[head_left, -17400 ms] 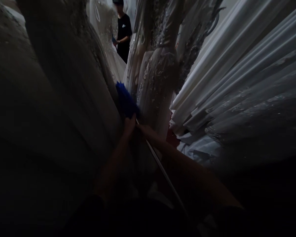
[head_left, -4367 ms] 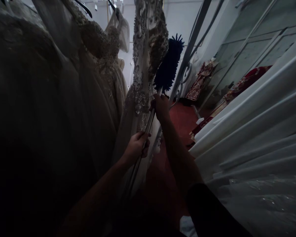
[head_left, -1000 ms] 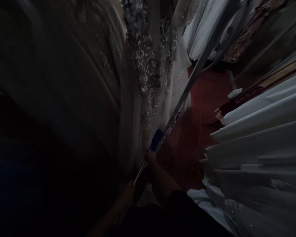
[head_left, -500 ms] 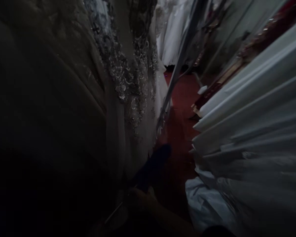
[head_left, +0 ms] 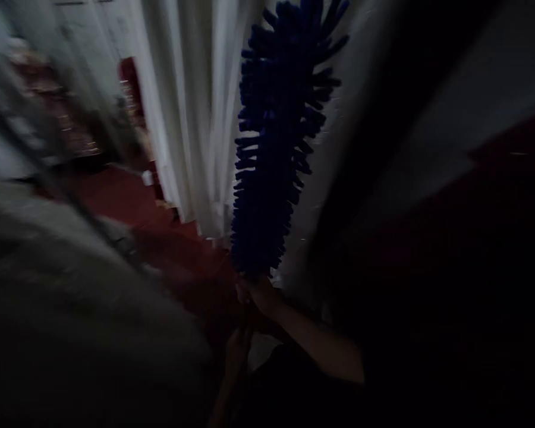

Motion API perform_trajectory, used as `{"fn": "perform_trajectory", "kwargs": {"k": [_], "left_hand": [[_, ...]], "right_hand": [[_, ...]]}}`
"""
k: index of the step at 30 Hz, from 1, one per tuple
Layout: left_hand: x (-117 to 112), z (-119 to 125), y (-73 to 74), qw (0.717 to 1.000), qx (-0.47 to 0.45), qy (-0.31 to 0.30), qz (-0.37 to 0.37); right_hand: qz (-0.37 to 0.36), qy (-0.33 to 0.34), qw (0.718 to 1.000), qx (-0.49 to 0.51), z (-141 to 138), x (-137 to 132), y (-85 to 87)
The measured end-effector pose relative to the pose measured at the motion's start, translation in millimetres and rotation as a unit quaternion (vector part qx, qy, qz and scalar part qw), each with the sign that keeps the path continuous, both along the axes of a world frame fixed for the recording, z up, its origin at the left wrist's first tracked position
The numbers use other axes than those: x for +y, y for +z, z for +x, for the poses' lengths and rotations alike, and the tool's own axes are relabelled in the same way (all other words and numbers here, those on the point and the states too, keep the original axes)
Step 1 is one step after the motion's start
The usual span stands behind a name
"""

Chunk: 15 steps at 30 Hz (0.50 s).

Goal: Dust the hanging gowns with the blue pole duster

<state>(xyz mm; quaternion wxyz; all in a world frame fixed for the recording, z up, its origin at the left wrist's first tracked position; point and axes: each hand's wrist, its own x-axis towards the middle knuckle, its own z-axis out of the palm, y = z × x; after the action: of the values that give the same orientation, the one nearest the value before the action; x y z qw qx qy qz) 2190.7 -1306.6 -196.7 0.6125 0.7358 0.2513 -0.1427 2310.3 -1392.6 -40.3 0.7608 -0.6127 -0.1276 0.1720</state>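
A blue microfibre duster (head_left: 279,142) stands upright in the middle of the head view, its fluffy head reaching to the top edge. My right hand (head_left: 257,295) is wrapped round its handle just under the blue head. My left hand (head_left: 237,351) grips the handle lower down, dim in shadow. White dress fabric (head_left: 191,113) hangs right behind the duster. The whole picture is dark and smeared by motion.
A red carpet floor (head_left: 116,196) shows at the left middle. Pale dress fabric (head_left: 71,285) fills the lower left. Dark hanging fabric (head_left: 428,208) covers the right side. Blurred red and gold garments (head_left: 49,113) lie at the far left.
The view has swung round fast. The duster rose from low by the floor to upright in front of white fabric. Both hands kept hold of its handle.
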Motion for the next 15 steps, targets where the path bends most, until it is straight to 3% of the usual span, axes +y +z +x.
{"fn": "perform_trajectory", "kwargs": {"k": [3,6,12,15], "left_hand": [[-41.7,57.6,22.5,0.992,-0.070,-0.099,-0.045],[-92.8,97.2,42.0,0.960,-0.153,-0.226,-0.065],[-215.9,133.1,55.3,0.880,-0.256,-0.389,-0.095],[-277.5,147.2,62.3,0.837,-0.268,-0.462,-0.115]], "right_hand": [[0.054,-0.143,0.987,-0.046,28.2,-67.6,36.8],[0.082,-0.277,0.956,-0.051,37.9,-146.3,57.6],[0.095,-0.502,0.855,-0.086,36.4,-282.8,64.0],[0.045,-0.563,0.814,-0.132,42.2,-340.3,82.6]]}}
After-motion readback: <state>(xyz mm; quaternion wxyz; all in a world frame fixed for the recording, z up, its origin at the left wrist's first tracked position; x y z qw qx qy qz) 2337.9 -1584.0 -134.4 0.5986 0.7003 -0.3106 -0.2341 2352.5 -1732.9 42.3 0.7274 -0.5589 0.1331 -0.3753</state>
